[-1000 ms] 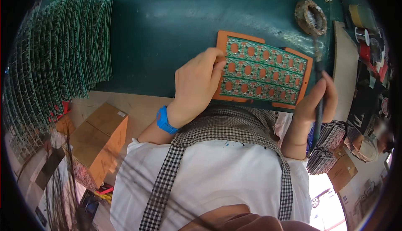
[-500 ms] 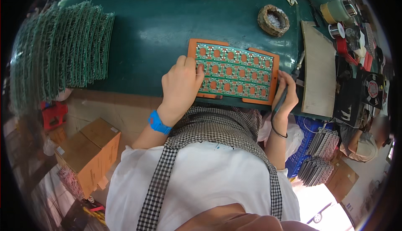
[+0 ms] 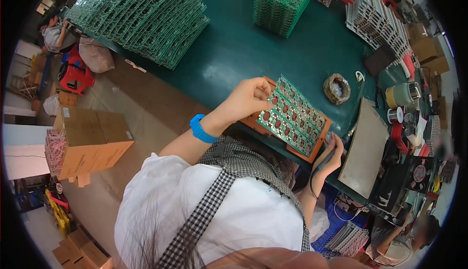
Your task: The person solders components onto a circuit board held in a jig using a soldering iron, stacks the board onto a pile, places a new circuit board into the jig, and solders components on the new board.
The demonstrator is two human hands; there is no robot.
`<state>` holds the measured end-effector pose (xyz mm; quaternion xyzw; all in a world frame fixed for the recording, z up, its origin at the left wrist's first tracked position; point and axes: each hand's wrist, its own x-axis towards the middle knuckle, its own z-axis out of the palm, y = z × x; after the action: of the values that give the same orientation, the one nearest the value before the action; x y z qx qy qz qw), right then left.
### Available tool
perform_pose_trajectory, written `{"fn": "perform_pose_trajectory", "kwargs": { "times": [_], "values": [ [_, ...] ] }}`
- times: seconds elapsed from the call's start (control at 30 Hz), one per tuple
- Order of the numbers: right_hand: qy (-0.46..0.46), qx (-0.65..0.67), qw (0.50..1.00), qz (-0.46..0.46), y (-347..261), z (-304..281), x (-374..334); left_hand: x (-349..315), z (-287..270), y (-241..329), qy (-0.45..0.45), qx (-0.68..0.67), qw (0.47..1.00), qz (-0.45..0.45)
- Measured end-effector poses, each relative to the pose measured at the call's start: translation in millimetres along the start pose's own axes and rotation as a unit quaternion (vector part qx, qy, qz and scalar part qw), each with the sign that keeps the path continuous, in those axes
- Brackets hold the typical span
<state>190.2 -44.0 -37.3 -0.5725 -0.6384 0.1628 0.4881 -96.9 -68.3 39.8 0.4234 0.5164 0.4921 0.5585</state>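
Observation:
My left hand (image 3: 247,98) pinches the left end of a green circuit board panel (image 3: 292,118). That end is raised and tilted above an orange tray (image 3: 257,124), while the far right end lies close to the tray's right side. The panel carries rows of oval openings, with orange showing through them. Beside the tray's right edge, my right hand (image 3: 333,156) is curled round a dark, corded, pen-like tool that looks like a soldering iron (image 3: 349,134). Its tip points away from the tray, and the fingers partly hide the handle.
Many upright green panels (image 3: 146,18) stand at the far left; another stack (image 3: 282,3) is at the back. Right of the tray are a round, crusted bowl (image 3: 337,89), a flat board (image 3: 361,152), a solder spool (image 3: 395,115) and a green cup (image 3: 402,95). A co-worker (image 3: 395,239) sits lower right.
My left hand has lifted the panel's left end from the tray, where it lay flat before. The view has turned, showing more panel stacks at the back. My right hand stays beside the tray.

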Motion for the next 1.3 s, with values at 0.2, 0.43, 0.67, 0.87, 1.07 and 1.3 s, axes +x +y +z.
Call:
{"fn": "perform_pose_trajectory", "kwargs": {
  "times": [0.2,0.43,0.67,0.87,1.07,1.3],
  "values": [
    [0.051,0.072,0.996,-0.029,-66.3,-100.9,56.4,-3.2,-17.3,-17.7,0.018,-0.143,0.989,0.031],
    [-0.018,0.103,0.98,-0.169,-173.2,-16.1,171.9,-23.0,-74.9,-25.7,0.23,-0.234,0.943,0.06],
    [-0.121,0.062,0.985,-0.109,-140.3,196.8,242.6,-55.4,-103.1,-75.2,0.379,-0.239,0.893,0.039],
    [-0.132,0.054,0.99,0.005,-123.3,239.1,250.4,-57.6,-94.2,-76.5,0.431,-0.244,0.868,0.02],
    [-0.069,0.333,0.94,-0.025,-147.5,185.0,256.7,-51.3,-107.3,-77.9,0.387,-0.23,0.893,0.001],
    [-0.125,-0.062,0.952,-0.272,-201.1,-56.4,184.1,-57.2,-126.2,-78.6,0.317,0.014,0.948,0.013]
  ]
}}
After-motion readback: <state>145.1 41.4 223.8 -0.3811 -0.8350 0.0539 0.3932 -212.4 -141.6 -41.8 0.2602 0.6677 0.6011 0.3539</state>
